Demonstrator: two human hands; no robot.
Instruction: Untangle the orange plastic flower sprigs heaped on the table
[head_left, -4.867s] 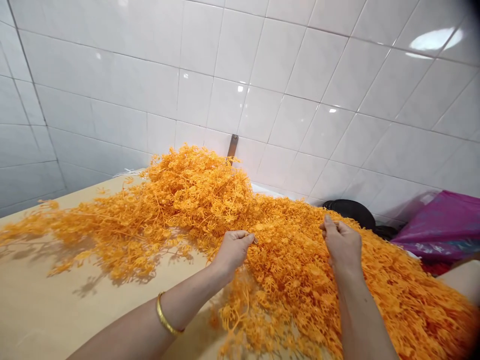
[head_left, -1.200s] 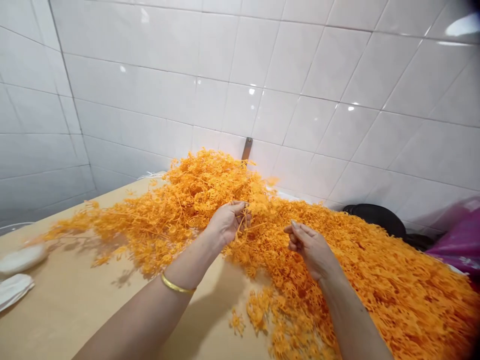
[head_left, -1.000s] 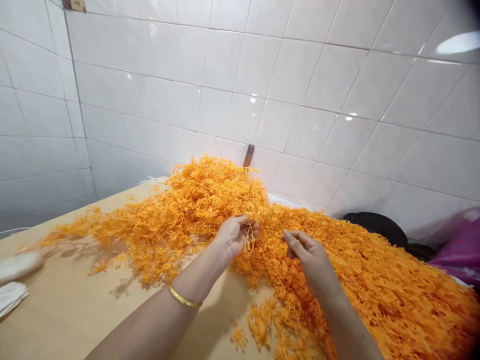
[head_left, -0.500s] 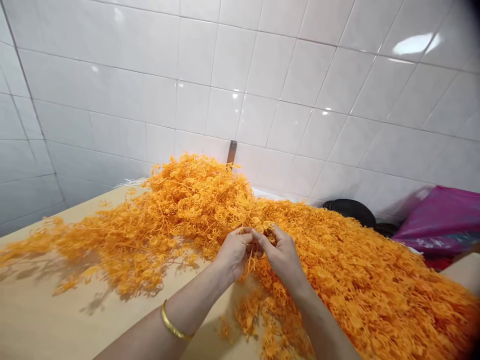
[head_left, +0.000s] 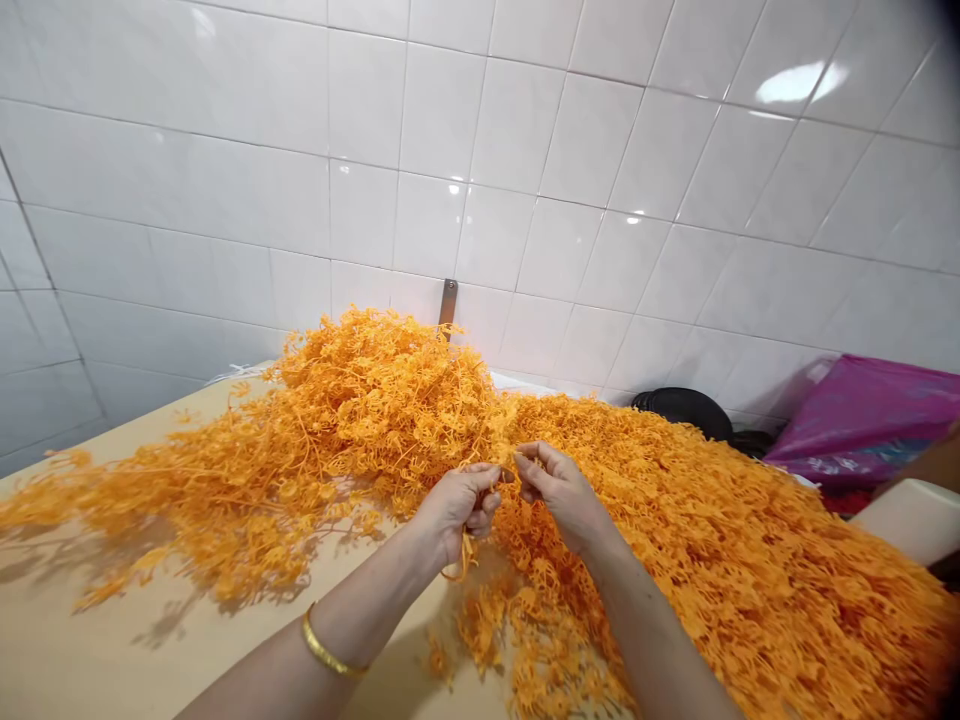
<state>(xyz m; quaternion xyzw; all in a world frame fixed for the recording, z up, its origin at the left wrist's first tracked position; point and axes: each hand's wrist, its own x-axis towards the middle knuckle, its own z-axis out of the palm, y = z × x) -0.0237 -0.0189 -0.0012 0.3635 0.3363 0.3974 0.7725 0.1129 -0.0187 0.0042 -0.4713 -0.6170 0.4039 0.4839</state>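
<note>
My left hand (head_left: 457, 510), with a gold bangle (head_left: 324, 640) on its forearm, is closed on a small orange artificial flower sprig (head_left: 466, 560). Thin stems of it hang below the fingers. My right hand (head_left: 559, 495) is in a pinch just to the right, its fingertips close to the left thumb. What lies between the right fingers is too small to make out. Behind and around both hands spreads a large orange heap (head_left: 675, 530) of such sprigs. A taller bunch with long stems (head_left: 375, 400) lies on the left.
The tan table (head_left: 187, 650) shows at the front left. A tiled wall (head_left: 360, 210) with a dark metal strip (head_left: 448, 308) rises behind. Black round objects (head_left: 686, 410), a purple plastic bag (head_left: 870, 420) and a white block (head_left: 907, 520) stand at the right.
My hands were far apart earlier; the right hand has come over to the left one, which took up a sprig. In the last half second the fingertips have drawn slightly apart. The view has swung right.
</note>
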